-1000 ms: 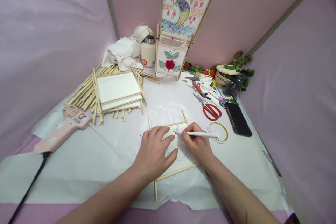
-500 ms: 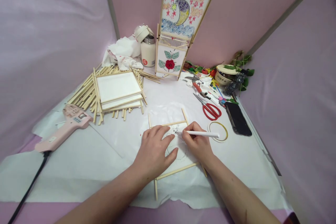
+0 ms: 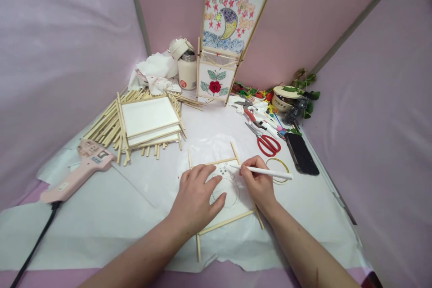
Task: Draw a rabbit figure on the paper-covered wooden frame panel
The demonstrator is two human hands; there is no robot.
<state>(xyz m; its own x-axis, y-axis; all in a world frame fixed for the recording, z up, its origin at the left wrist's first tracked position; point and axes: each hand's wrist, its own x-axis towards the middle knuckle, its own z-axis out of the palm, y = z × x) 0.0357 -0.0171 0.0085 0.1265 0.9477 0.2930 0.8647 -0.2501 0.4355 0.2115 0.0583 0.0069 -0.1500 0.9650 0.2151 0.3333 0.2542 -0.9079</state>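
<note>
In front of me lies a white sheet [image 3: 232,201] in a frame of thin wooden sticks [image 3: 227,222], with the stick ends jutting past the corners. A dark outline drawing [image 3: 224,171] on it shows a small animal face with long ears above a large circle. My left hand [image 3: 201,195] rests flat on the left of the sheet, fingers spread, covering part of the drawing. Pinched in my right hand [image 3: 259,184] is a white pen [image 3: 270,172], its tip near the right side of the face; whether it touches the sheet I cannot tell.
Red-handled scissors [image 3: 268,145], a phone [image 3: 302,154] and a yellow ring [image 3: 280,168] lie at right. At left are a pink glue gun [image 3: 81,171], a stick pile [image 3: 104,121] and stacked framed panels [image 3: 150,117]. Behind stand a decorated lantern [image 3: 229,22] and a flask [image 3: 187,72].
The pen tip has moved from the middle of the face to its right and the pen lies more slanted. My left hand stays on the sheet. The whole view has shifted slightly.
</note>
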